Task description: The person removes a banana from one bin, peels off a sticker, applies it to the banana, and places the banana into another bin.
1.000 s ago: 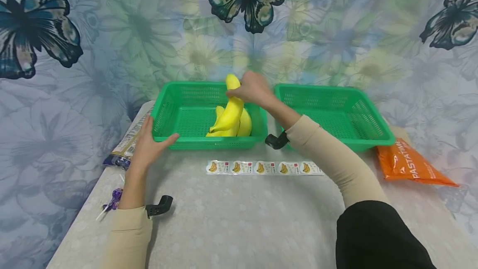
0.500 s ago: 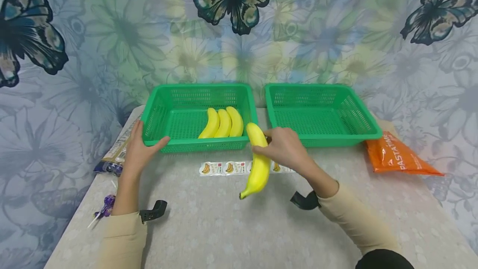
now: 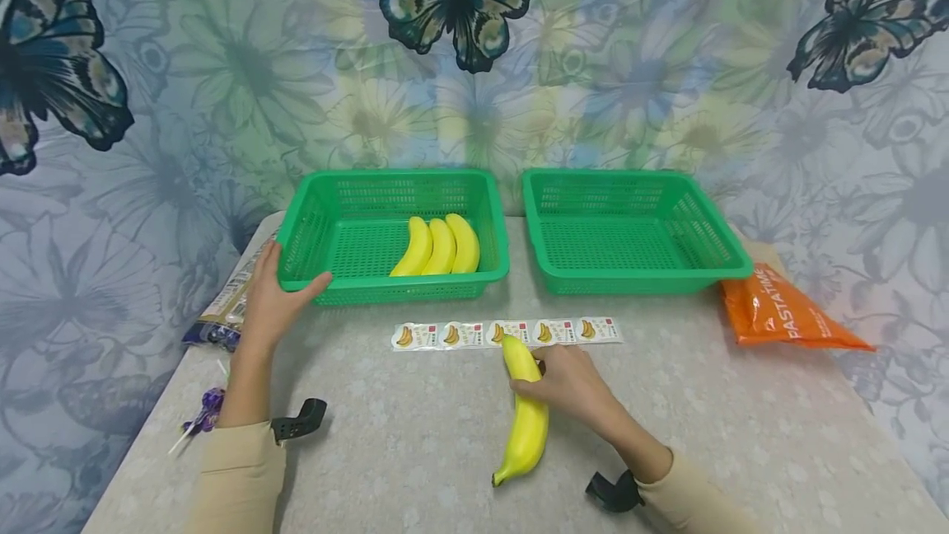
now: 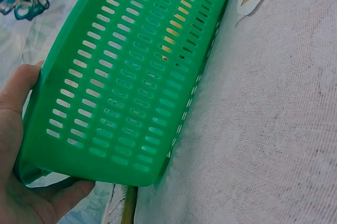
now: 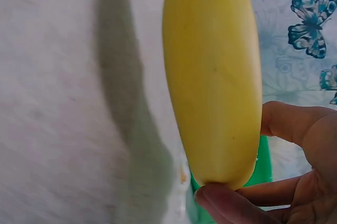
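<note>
The right hand (image 3: 569, 386) pinches a banana (image 3: 528, 428). At the banana's ten o'clock, the left hand (image 3: 273, 303) grips the eight o'clock corner of a basket (image 3: 393, 287).

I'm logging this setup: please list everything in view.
Table: 1, light grey, beneath the items
Backdrop: 1, blue-green with butterflies, behind table
Left basket: 1, green, back left
Right basket: 1, green, back right
Basket bananas: 3, yellow, inside left basket
Held banana: 1, yellow, in right hand
Sticker strip: 1, white, before the baskets
Bag: 1, orange, beside right basket
Package: 1, gold and blue, far left, partly hidden
Wrapped candy: count unclear, purple, left table edge
Wrist devices: 2, black, one per wrist
Sleeves: 2, beige, on forearms
Left hand: 1, bare, at left basket's near left corner
Right hand: 1, bare, gripping held banana
</note>
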Motion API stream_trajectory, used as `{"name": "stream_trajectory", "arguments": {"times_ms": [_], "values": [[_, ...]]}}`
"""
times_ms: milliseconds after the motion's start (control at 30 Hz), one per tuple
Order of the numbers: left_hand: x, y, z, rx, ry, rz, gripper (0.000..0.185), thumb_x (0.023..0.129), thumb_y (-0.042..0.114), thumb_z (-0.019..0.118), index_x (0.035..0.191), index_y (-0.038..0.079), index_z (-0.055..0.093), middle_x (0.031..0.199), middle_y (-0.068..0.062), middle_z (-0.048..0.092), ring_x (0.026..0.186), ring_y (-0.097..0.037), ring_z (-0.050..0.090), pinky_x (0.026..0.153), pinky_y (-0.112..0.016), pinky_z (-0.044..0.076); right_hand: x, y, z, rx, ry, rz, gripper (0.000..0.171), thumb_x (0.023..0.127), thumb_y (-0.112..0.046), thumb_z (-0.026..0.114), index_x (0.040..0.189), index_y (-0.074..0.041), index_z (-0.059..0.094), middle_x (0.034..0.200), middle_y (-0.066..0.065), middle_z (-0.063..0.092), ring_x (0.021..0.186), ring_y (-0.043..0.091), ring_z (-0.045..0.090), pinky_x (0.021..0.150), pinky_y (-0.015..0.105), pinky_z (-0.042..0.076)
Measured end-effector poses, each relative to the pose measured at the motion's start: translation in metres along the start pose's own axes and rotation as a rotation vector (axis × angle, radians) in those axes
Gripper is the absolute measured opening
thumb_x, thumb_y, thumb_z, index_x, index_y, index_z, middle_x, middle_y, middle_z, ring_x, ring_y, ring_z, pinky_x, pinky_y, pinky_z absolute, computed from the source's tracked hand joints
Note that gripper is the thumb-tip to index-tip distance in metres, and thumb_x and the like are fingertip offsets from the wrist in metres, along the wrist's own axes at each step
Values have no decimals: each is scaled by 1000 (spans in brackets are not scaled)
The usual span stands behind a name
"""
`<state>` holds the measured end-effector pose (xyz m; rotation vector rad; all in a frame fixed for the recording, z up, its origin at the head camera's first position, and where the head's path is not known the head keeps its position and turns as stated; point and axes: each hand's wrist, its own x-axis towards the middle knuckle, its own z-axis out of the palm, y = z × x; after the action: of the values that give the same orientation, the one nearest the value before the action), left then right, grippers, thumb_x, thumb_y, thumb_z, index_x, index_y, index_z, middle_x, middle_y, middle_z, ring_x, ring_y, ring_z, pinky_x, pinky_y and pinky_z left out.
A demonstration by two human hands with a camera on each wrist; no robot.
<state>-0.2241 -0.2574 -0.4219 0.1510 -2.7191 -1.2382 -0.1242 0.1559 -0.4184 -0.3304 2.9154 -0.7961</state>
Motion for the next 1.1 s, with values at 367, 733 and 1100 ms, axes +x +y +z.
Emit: {"name": "stream_trajectory", "arguments": {"times_ms": [367,733,1100], "values": [[0,-4,-4,45,21,2,103,87,57,62,158,12,2,166,-10,-3,148,-48,6,107,-76,18,0,7,14,23,-24,-3,31,76,-33,78,60,-17,58,50,-10,37,48,7,32,43,20,25],[-40,40,11,387,385,747,95,92,72,35,145,-7,38,141,-29,49,126,-47,48,105,-60,40,-1,5,14,-11,-35,39,34,75,-36,79,59,-16,56,51,-8,41,48,8,37,46,21,28],[-80,32,62,430,-215,735,87,88,60,59,152,7,33,154,-13,40,137,-36,44,110,-53,39,-6,5,14,1,-42,52,35,74,-36,80,59,-16,56,50,-8,38,48,8,34,45,20,26]]}}
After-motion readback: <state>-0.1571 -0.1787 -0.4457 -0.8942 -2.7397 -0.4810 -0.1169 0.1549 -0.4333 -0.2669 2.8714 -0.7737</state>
